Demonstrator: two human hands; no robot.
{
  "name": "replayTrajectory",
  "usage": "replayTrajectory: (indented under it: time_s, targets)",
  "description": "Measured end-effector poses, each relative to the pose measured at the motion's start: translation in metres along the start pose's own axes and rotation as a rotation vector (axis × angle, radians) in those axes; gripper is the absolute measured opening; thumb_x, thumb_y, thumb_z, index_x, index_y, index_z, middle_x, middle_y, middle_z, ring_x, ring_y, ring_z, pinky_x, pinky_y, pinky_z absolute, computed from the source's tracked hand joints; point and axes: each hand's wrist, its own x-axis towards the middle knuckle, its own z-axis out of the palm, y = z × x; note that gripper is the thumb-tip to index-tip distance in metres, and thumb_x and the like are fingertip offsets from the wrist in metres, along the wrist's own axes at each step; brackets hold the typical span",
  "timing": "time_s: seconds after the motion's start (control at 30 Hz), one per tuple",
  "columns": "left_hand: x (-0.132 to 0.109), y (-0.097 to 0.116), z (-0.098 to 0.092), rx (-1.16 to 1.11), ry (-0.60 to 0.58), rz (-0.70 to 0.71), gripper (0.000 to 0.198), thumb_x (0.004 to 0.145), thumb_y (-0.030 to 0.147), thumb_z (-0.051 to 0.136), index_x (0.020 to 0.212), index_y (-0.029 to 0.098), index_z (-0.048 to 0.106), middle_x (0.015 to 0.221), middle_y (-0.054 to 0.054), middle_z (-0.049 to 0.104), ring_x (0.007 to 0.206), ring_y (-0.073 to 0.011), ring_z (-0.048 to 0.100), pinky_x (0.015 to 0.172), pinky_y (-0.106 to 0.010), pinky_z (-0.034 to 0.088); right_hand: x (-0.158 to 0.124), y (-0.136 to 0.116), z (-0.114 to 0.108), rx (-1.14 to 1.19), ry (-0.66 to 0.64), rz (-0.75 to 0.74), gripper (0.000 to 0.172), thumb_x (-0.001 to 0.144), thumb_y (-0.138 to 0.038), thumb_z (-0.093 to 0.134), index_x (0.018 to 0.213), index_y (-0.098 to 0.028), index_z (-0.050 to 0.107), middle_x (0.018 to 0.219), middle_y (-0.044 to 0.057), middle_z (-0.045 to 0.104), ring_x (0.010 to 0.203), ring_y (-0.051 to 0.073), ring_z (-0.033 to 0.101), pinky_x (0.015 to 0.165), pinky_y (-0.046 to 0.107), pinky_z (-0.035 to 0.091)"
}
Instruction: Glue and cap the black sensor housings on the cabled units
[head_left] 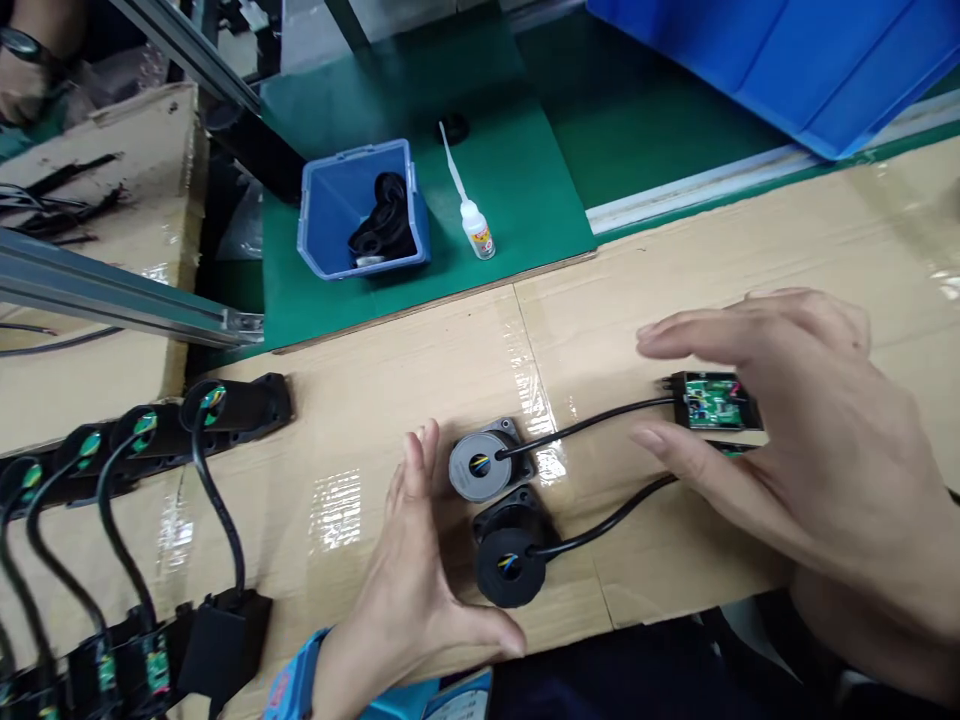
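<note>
My left hand point(416, 575) is open on the cardboard, thumb and fingers spread just left of two round black housings; whether it touches them I cannot tell. One housing point(466, 478) has a grey face, the nearer housing point(496, 588) a black one, each with coloured wires in its centre hole. A black cable point(592, 418) runs from the grey-faced one to a small box with a green circuit board point(712, 402). The second cable point(619, 515) leads under my right hand point(810, 430), which hovers open over the boards, partly hiding them.
Black cabled housings point(247, 408) stand in a row at left, their cables running to boxes point(225, 640) in front. On a green mat are a blue bin point(319, 225) of black parts and a white dropper bottle point(477, 230). A large blue crate point(795, 70) sits behind. Another person's hand point(22, 85) is top left.
</note>
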Motion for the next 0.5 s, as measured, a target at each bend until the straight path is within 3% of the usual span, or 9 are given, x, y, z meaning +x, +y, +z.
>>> replayTrajectory:
  time_s: [0.07,0.13,0.2,0.3,0.4,0.5]
  targets:
    - [-0.006,0.001,0.012,0.121,0.036,0.025,0.149,0.064,0.089,0.067,0.161,0.008,-0.013,0.161,-0.037,0.020,0.148,-0.0528,0.028,0.112,-0.079,0.029,-0.010,0.010,-0.018,0.004,-0.039,0.006,0.045,0.100,-0.052,0.061,0.131,-0.020,0.054,0.127,0.011,0.066,0.115,0.030,0.061,0.102,0.049,0.045]
    - [-0.010,0.000,0.023,0.215,0.063,0.053,0.133,0.076,0.076,0.070,0.162,0.009,-0.006,0.161,-0.035,0.026,0.146,-0.0509,0.034,0.113,-0.077,0.029,-0.029,0.023,-0.034,0.002,-0.146,-0.002,0.070,0.093,-0.060,0.069,0.143,-0.019,0.045,0.140,0.015,0.058,0.129,0.033,0.055,0.109,0.051,0.044]
    - [-0.012,-0.003,0.031,0.257,0.073,0.080,0.111,0.088,0.064,0.062,0.163,0.010,0.000,0.162,-0.031,0.028,0.147,-0.0483,0.035,0.115,-0.074,0.029,-0.055,0.037,-0.046,-0.017,-0.312,0.032,0.092,0.084,-0.068,0.074,0.152,-0.019,0.036,0.152,0.017,0.047,0.141,0.036,0.044,0.115,0.057,0.039]
    - [-0.014,-0.010,0.036,0.285,0.112,0.121,0.095,0.094,0.063,0.049,0.163,0.013,0.008,0.162,-0.026,0.033,0.149,-0.0462,0.032,0.117,-0.072,0.030,-0.092,0.052,-0.050,-0.029,-0.534,0.166,0.107,0.077,-0.061,0.084,0.159,-0.025,0.026,0.162,0.014,0.035,0.149,0.037,0.033,0.120,0.060,0.035]
    - [-0.015,-0.016,0.034,0.332,0.100,0.174,0.088,0.095,0.060,0.047,0.163,0.017,0.011,0.160,-0.023,0.038,0.149,-0.0456,0.034,0.114,-0.071,0.035,-0.111,0.058,-0.040,0.015,-0.564,0.200,0.100,0.077,-0.048,0.088,0.157,-0.026,0.032,0.159,0.010,0.041,0.148,0.035,0.034,0.120,0.057,0.034]
    - [-0.012,-0.022,0.028,0.361,0.000,0.192,0.087,0.093,0.057,0.053,0.162,0.023,0.014,0.154,-0.020,0.047,0.146,-0.0458,0.038,0.112,-0.071,0.039,-0.116,0.059,-0.027,0.056,-0.436,0.196,0.071,0.082,-0.035,0.082,0.144,-0.023,0.051,0.136,0.009,0.062,0.132,0.031,0.051,0.115,0.054,0.037]
